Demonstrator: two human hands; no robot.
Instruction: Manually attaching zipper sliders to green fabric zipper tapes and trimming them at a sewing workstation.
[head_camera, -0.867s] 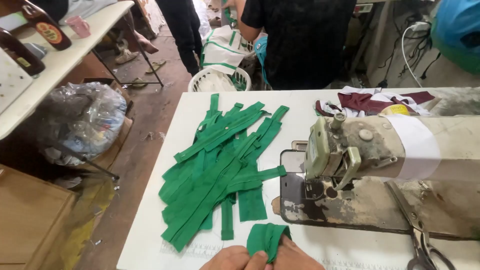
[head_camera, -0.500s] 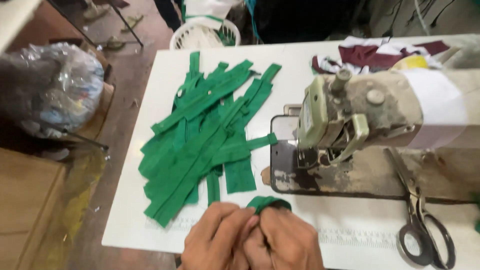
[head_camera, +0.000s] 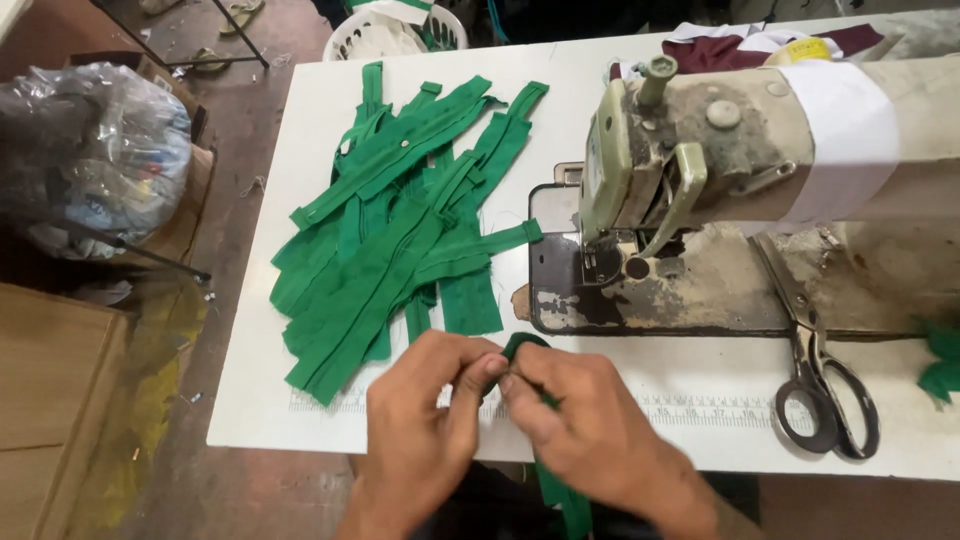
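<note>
My left hand (head_camera: 425, 420) and right hand (head_camera: 590, 430) pinch the folded green strip (head_camera: 522, 345); slack fingertips could let the fold spring open toward the pile (head_camera: 400, 220) at 11 o'clock.

Matt green cloth strips (head_camera: 400, 230) (frayed edges)

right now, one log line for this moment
left hand pinching narrow green fabric strip | right hand pinching same strip | pile of green strips beside grey sewing machine

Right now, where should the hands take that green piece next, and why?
Probably up to the sewing machine's needle. Both hands, left hand and right hand, pinch a folded green strip just in front of the machine, with the pile of green strips lying beside it.
</note>
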